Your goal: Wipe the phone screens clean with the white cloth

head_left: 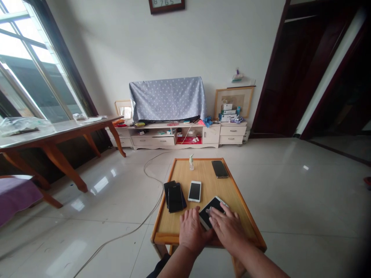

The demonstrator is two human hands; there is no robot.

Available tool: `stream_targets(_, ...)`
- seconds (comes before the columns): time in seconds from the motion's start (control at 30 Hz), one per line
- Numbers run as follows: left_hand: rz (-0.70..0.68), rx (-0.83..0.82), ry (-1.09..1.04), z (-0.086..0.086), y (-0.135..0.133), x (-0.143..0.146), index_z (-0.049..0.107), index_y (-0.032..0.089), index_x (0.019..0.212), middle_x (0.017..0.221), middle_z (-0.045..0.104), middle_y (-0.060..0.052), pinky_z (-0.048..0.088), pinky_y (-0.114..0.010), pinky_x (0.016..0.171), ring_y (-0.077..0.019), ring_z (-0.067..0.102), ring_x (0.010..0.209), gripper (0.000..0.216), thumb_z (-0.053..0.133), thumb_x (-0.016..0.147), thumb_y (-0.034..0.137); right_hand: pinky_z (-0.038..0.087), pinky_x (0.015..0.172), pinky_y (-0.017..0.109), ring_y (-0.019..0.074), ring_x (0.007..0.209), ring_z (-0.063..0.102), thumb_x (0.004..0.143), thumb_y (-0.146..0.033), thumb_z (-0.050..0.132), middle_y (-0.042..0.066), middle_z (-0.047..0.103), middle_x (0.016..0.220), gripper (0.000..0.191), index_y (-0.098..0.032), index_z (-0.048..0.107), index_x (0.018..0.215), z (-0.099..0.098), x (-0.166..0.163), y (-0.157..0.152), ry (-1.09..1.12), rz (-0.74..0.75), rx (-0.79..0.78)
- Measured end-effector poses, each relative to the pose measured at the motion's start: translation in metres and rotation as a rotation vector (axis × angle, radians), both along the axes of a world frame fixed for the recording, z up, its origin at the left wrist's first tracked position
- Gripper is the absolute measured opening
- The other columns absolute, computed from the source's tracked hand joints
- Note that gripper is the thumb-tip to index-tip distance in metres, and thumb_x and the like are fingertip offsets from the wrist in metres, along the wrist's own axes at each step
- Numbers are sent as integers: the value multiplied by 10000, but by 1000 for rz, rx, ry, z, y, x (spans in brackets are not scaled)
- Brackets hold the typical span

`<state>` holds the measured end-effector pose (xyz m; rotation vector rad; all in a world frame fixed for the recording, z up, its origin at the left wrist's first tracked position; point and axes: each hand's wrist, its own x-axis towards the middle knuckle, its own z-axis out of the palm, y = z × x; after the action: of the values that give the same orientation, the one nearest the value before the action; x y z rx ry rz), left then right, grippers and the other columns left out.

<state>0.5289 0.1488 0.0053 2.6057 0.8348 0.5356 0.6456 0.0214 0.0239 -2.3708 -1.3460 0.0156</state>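
Observation:
A white-edged phone [211, 208] with a dark screen lies at the near side of a small wooden table [232, 193]. My left hand [190, 228] rests beside it with fingers curled against its left edge. My right hand [226, 226] lies flat over the phone's near end, fingers stretched across the screen. Further off on the table are a stack of dark phones [174, 196], a white phone [194, 191] and a black phone [219, 168]. A small spray bottle [191, 162] stands at the far edge.
A low TV cabinet [185, 135] with a cloth-covered screen [167, 98] stands against the far wall. A long table [58, 133] runs along the window at left. A cable [150, 170] trails over the tiled floor. A dark doorway [307, 73] opens at right.

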Motion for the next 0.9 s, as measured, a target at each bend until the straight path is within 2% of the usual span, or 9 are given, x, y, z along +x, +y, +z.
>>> stream_targets(0.1, -12, 5, 4, 1, 0, 0, 497, 195, 1314, 1202, 602, -98, 324, -404, 997, -301, 501, 1142, 743, 658, 678, 546, 218, 1109, 640, 336, 1468, 196, 1002, -507, 294, -1, 577, 1397, 470, -352, 597, 1326, 3, 12, 0, -26, -113, -22)
stream_targets(0.2, -8, -8, 22, -1, 1, -1, 478, 201, 1339, 1222, 599, -94, 305, -405, 1019, -286, 497, 1148, 671, 620, 743, 475, 61, 1155, 655, 327, 1488, 139, 995, -526, 314, -17, 555, 1418, 473, -354, 572, 1352, 2, -2, -1, -33, -18, -19)
stream_targets(0.3, -9, -4, 35, -2, 2, -1, 471, 210, 1349, 1224, 599, -88, 299, -391, 1018, -263, 500, 1142, 571, 554, 805, 362, 8, 1160, 650, 318, 1493, 118, 1001, -508, 308, -22, 534, 1437, 475, -345, 538, 1384, 0, -17, 0, -25, 103, -27)
stream_targets(0.4, -10, 6, 6, -3, 1, -1, 485, 194, 1332, 1210, 598, -99, 311, -395, 1006, -284, 500, 1138, 644, 603, 768, 482, -6, 1123, 701, 355, 1485, 124, 995, -516, 319, -8, 504, 1465, 468, -350, 566, 1356, -6, -6, 3, -49, -6, -23)
stream_targets(0.5, -11, 21, -16, -3, 1, 0, 500, 193, 1314, 1178, 602, -97, 321, -395, 995, -297, 506, 1124, 753, 669, 681, 565, 97, 1120, 674, 357, 1450, 227, 988, -445, 373, 14, 528, 1448, 399, -336, 641, 1263, -14, 16, 8, -94, -106, 15)
stream_targets(0.57, -13, 34, -23, -3, 1, 0, 505, 193, 1308, 1158, 606, -93, 326, -388, 989, -292, 515, 1108, 754, 682, 665, 545, 231, 1115, 561, 318, 1379, 355, 972, -357, 423, 28, 596, 1374, 335, -299, 692, 1163, -18, 25, 11, -99, -92, 60)
stream_targets(0.67, -14, 39, -27, -3, 1, 0, 514, 195, 1297, 1141, 611, -92, 331, -385, 980, -287, 522, 1094, 722, 671, 677, 530, 383, 992, 405, 260, 1177, 526, 934, -266, 477, 43, 687, 1167, 234, -251, 710, 946, -20, 25, 17, -70, -80, 113)
stream_targets(0.77, -5, 25, -28, -2, 0, 1, 520, 201, 1290, 1150, 612, -96, 319, -398, 987, -293, 522, 1103, 704, 654, 691, 546, 424, 876, 347, 228, 988, 582, 920, -223, 478, 49, 689, 994, 200, -233, 672, 876, -16, 19, 23, -45, -115, 133)
stream_targets(0.9, -10, -4, -27, -1, 0, 1, 494, 189, 1321, 1183, 607, -105, 303, -413, 1008, -303, 510, 1125, 737, 643, 706, 567, 421, 892, 335, 219, 968, 583, 915, -160, 437, 56, 696, 996, 273, -231, 698, 952, -6, 4, 26, 2, -81, 125)
